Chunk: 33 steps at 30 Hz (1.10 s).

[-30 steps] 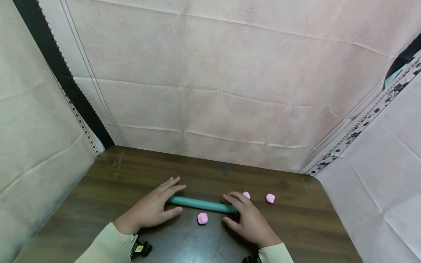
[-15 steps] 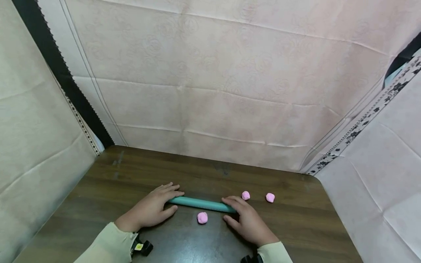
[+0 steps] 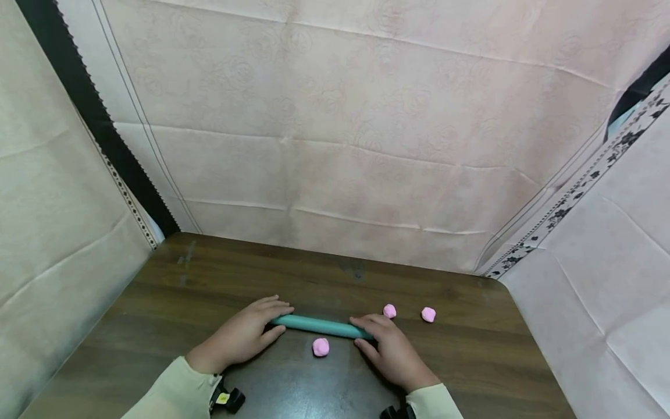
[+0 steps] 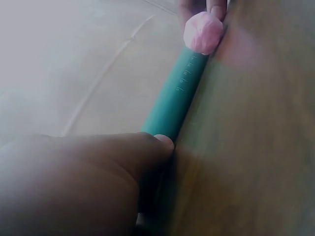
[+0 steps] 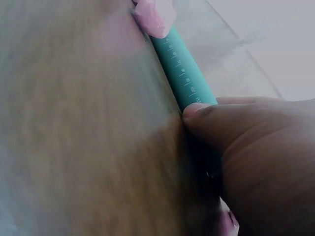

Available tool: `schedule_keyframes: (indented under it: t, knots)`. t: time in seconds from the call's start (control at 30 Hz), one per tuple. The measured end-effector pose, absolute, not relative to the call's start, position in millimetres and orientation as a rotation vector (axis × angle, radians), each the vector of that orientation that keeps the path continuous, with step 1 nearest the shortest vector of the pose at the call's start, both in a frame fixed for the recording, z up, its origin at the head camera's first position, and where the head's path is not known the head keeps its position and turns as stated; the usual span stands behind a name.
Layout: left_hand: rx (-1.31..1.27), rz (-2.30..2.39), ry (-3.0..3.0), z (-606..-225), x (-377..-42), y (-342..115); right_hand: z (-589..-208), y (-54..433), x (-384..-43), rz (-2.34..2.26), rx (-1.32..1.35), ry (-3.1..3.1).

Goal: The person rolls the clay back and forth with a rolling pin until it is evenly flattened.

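A teal rolling pin (image 3: 320, 326) with white measuring marks lies crosswise on the wooden table. My left hand (image 3: 238, 336) grips its left end, thumb on the near side and fingers over the far side. At the right end, my right hand (image 3: 391, 352) holds it the same way, its thumb pressed against the pin in the right wrist view. Both ends are hidden under the hands. Just in front of the pin sits a pink lump of dough (image 3: 321, 347). Another pink lump (image 3: 389, 311) is beyond my right fingers, and a third lump (image 3: 428, 315) lies farther right.
The brown wooden table (image 3: 471, 361) has a rounded far right corner. Pale patterned cloth (image 3: 335, 116) hangs behind it, with more cloth on the left and right sides. A black wrist device (image 3: 230, 400) is strapped at the left sleeve.
Both hands have settled closer round the pin's ends, the thumbs now against it. My right hand has shifted slightly left, uncovering the pink lump behind it. The pin has barely moved.
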<state>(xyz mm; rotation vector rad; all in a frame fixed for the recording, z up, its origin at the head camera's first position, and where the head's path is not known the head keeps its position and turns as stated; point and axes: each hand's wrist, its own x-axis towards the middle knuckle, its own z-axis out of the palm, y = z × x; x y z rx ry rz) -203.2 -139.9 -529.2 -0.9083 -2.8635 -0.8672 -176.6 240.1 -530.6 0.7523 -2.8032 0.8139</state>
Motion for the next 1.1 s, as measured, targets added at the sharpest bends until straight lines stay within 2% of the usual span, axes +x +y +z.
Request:
schedule_keyframes:
  t: [0.53, 0.77, 1.1]
  knots:
    - [-1.026, -0.755, -2.864, -521.7, -194.9, -116.8, -523.9, 222.2, -173.1, 0.581, 0.822, -2.829]
    - [-1.065, -0.559, -2.806, -511.4, -192.2, -109.7, -516.7, 209.7, -171.2, 0.428, 0.843, -2.735]
    - [-1.006, -0.312, -2.642, -487.3, -161.9, -104.4, -490.2, 188.3, -142.6, 0.174, 0.812, -2.653]
